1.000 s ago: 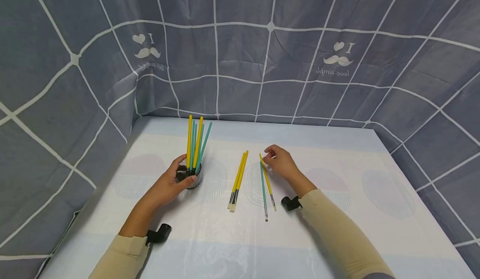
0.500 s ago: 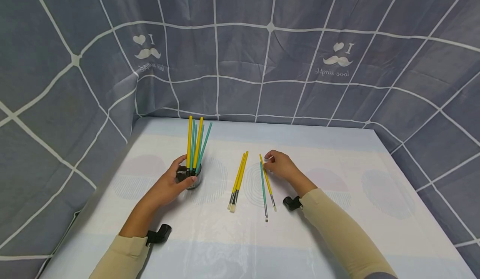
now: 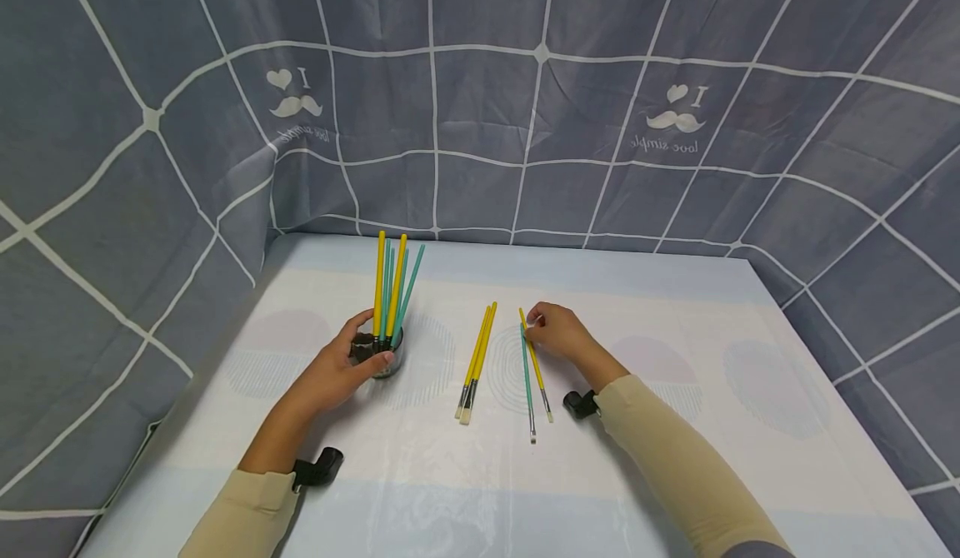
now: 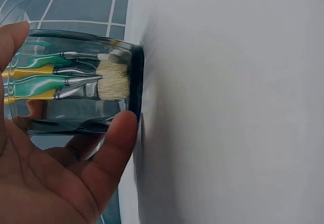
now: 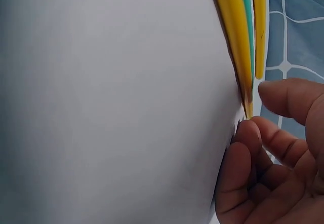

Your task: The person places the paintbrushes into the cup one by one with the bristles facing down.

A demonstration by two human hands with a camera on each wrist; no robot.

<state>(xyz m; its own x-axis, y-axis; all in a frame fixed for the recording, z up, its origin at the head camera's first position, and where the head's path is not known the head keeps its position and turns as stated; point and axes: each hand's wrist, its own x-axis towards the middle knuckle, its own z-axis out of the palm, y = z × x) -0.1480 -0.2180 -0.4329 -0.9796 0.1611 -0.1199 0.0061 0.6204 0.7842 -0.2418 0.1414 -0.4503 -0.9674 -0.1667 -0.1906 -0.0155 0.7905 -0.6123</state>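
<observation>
My left hand grips a clear glass cup standing on the left of the table. Inside it several yellow and teal paintbrushes stand handles up; their pale bristles reach near the base in the left wrist view. On the table a yellow paintbrush and a teal paintbrush lie close together. By their handle ends is my right hand. In the right wrist view its thumb stands apart from the loosely bent fingers, whose tips are at the yellow handle's end.
Between the cup and the right hand lie more yellow paintbrushes, side by side, bristles toward me. The table has a pale patterned cover. A grey curtain with white lines hangs behind it and at both sides.
My right hand has lowered slightly toward the yellow paintbrush's handle end, its fingers drawing closer together. The left hand, the cup and the lying brushes have stayed in place.
</observation>
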